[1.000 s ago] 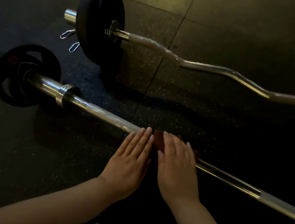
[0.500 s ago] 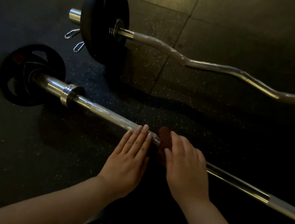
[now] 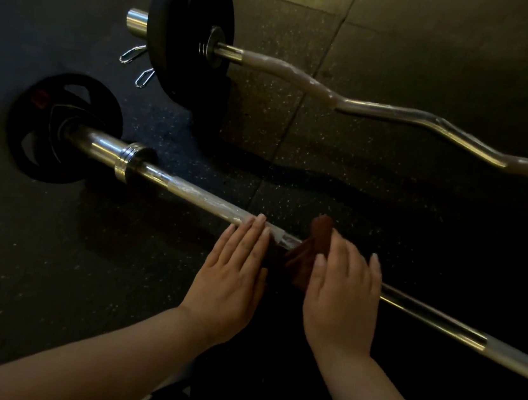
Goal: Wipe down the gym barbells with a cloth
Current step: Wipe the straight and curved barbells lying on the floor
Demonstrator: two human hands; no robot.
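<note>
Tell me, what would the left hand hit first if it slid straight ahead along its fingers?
Probably the straight barbell: the left hand's fingertips reach over its shaft. Beyond lies floor, then the curl bar.

- Straight chrome steel barbell (image 3: pixel 190 194): lies slantwise from middle left to the lower right edge of the frame. Whitish streaks mark its shaft, and a black weight plate with grip holes (image 3: pixel 43 143) sits on its left end.
- Wavy chrome curl barbell (image 3: pixel 383 109): runs across the upper frame to the right edge, with a solid black disc plate (image 3: pixel 183 33) upright near its left end.
- Reddish-brown cloth (image 3: pixel 314 239): bunched over the straight barbell's shaft, lower centre.
</note>
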